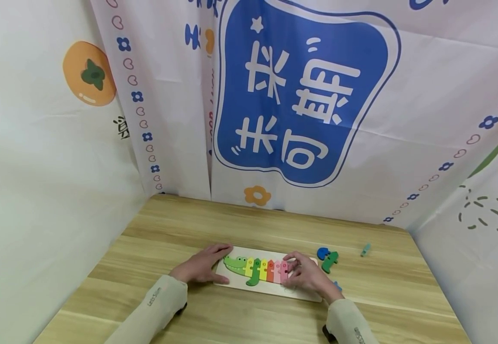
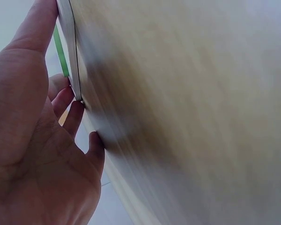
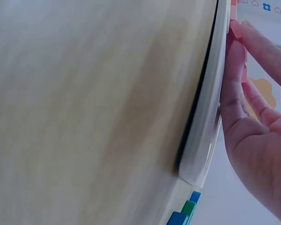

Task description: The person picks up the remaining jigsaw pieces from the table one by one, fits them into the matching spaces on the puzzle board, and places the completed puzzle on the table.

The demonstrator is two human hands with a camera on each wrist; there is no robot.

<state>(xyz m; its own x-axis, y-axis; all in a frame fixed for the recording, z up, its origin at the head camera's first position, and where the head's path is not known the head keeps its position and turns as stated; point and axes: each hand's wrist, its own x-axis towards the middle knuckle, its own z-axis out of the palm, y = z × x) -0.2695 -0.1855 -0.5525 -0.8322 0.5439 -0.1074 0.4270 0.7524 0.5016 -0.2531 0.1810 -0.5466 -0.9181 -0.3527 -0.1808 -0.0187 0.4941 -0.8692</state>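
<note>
A pale wooden puzzle board (image 1: 270, 289) lies on the table with a colourful crocodile in it. Its green head piece (image 1: 233, 263) is at the left, and yellow, green, orange and pink segments run rightward. My left hand (image 1: 201, 264) grips the board's left end, thumb at the near edge and fingers at the far edge. At the right end of the segment row, my right hand (image 1: 307, 273) pinches a pink puzzle piece (image 1: 284, 272) between thumb and fingers. The right wrist view shows pink pieces (image 3: 236, 30) at the fingertips. My right hand partly covers the board's right end.
Right of the board lie a blue piece (image 1: 323, 253) and a green piece (image 1: 330, 263). Another blue piece (image 1: 337, 285) is partly hidden by my right wrist. Farther right is a small teal object (image 1: 365, 249). Printed cloth (image 1: 180, 114) walls stand around the wooden table (image 1: 180, 220).
</note>
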